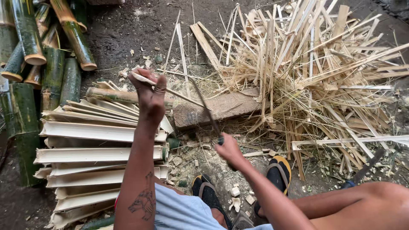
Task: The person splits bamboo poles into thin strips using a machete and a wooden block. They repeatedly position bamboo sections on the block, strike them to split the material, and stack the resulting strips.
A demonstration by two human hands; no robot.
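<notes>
**Knife on a bamboo strip above the wooden block**

The left hand point(150, 94) is raised, fingers clamped on the near end of a thin bamboo strip point(179, 94) that slants down toward the wooden block point(221, 108). The right hand point(228, 149) is closed around the handle of a long, dark knife point(206, 108), just in front of the block; the blade runs up across the block's left part and meets the strip there.

The block lies flat on the dirt floor point(128, 30). To its left, touching the ground beside it, lies a stack of split bamboo halves point(93, 145), pale insides up, their cut ends close under the left forearm. Farther left and behind stand green bamboo poles point(51, 55). To the block's right and behind it, a loose heap of pale bamboo slivers point(315, 72) overlaps its far-right edge. In front of the block, two feet in black sandals point(279, 170) rest among chips. The barest ground lies behind the block's left end.
</notes>
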